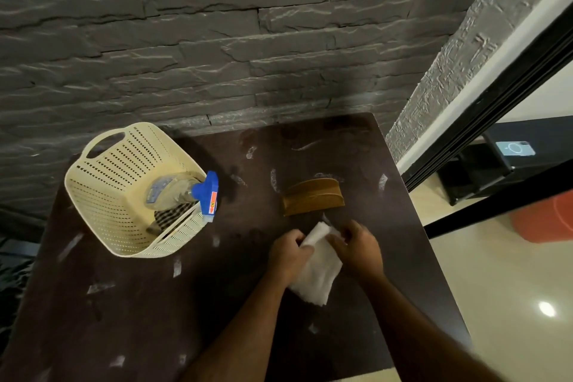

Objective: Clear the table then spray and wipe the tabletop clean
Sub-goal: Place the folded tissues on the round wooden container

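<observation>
A white cloth (pixel 316 276) hangs between both hands over the dark brown tabletop (pixel 155 304), which shows pale smears. My left hand (pixel 288 253) grips a rolled upper part of the cloth. My right hand (pixel 356 250) pinches the cloth's other upper edge. A clear spray bottle with a blue trigger head (pixel 204 192) leans inside a cream perforated basket (pixel 102 195) at the table's left. A checked cloth (pixel 169 215) lies in the basket's bottom. A brown wooden holder (pixel 313 197) stands just beyond the hands.
A dark stone-textured wall (pixel 217 40) runs along the table's far edge. To the right are a black frame (pixel 496 96), a pale shiny floor (pixel 511 304), an orange container (pixel 545 217) and a phone (pixel 514 148) on a dark stand.
</observation>
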Demonstrator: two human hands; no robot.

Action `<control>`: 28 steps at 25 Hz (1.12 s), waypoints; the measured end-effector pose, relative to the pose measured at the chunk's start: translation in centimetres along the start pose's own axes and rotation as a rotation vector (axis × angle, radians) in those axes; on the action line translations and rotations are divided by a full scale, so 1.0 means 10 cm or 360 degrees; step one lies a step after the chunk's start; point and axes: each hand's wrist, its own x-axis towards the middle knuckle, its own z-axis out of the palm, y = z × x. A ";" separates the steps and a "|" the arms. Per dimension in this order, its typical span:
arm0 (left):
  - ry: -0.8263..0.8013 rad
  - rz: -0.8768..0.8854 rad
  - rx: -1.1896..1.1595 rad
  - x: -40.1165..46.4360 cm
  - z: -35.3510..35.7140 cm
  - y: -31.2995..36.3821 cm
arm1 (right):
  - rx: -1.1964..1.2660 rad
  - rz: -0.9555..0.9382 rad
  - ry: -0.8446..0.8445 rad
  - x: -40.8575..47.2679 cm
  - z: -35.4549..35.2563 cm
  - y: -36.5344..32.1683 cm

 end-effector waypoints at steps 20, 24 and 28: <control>0.0323 0.0832 -0.0351 0.15 -0.83 0.34 | -0.0737 -0.0438 -0.0240 0.62 -0.87 -1.20; 0.0469 0.0871 -0.0040 0.33 -0.86 0.61 | -0.0851 -0.0638 -0.0137 0.94 -0.94 -1.25; 0.0739 0.0876 0.0275 0.44 -0.83 0.59 | -0.0832 -0.0682 -0.0271 1.11 -0.77 -1.03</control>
